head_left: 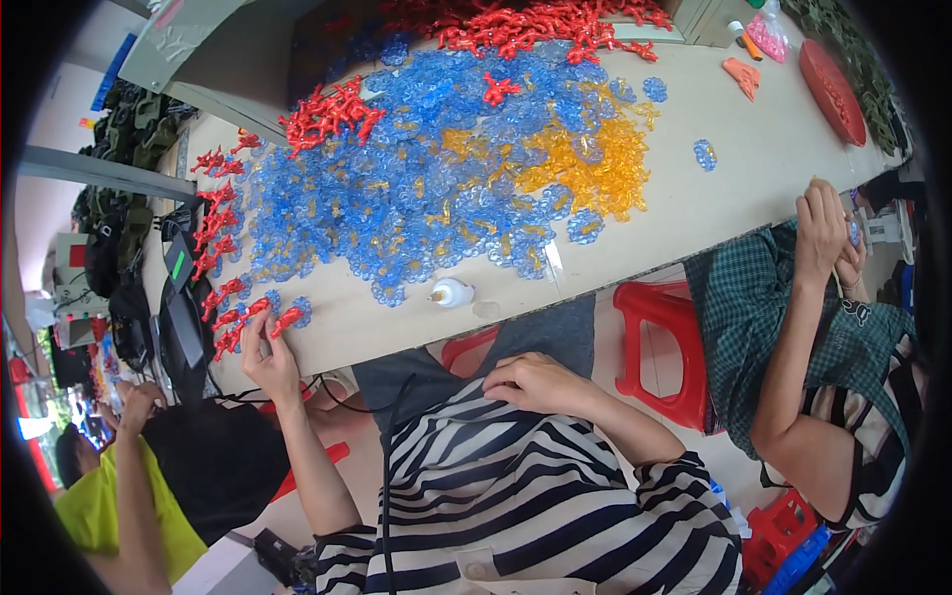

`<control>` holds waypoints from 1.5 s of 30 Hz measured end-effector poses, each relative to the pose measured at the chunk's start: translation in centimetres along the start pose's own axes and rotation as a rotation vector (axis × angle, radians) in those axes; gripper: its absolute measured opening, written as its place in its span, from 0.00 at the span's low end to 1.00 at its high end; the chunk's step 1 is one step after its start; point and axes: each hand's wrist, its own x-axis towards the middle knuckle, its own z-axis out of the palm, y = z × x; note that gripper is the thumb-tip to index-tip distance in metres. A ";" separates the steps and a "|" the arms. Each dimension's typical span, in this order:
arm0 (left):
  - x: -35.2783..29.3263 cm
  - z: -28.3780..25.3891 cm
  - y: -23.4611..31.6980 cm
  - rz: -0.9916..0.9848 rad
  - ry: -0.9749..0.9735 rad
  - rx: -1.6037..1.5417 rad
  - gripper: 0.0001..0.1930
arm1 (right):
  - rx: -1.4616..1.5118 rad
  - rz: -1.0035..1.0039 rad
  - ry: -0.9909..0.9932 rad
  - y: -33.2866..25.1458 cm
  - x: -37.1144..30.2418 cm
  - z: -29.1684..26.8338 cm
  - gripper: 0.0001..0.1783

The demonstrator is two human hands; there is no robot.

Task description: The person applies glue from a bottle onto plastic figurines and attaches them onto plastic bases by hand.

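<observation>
My left hand [269,365] is at the table's near left corner, with thumb and fingers pinched on a small red plastic figure [288,319]. Translucent blue flower-shaped discs [301,306] lie right beside those fingertips. More red figures [213,228] run in a line up the table's left edge, several resting on blue discs. Against my striped top lies my right hand [535,382], its fingers loosely bent and nothing visible in them. A white squeeze bottle [452,293] lies near the front edge, beyond my right hand.
A wide spread of blue discs [397,198] covers the table, with a heap of orange pieces [595,174] and red piles [332,114] behind. A red tray [831,94] stands far right. Co-workers sit on both sides; a red stool [662,347] is to my right.
</observation>
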 end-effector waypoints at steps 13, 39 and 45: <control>0.4 0.1 1.4 0.037 0.033 0.029 0.08 | 0.022 0.000 0.044 0.0 -0.1 0.2 0.10; 0.3 0.1 0.8 0.011 0.193 -0.112 0.09 | -0.234 -0.029 0.132 -2.9 -2.1 1.3 0.07; 0.2 -0.8 1.0 0.165 0.175 -0.077 0.09 | -0.734 -0.392 1.345 -2.4 -4.7 -6.3 0.10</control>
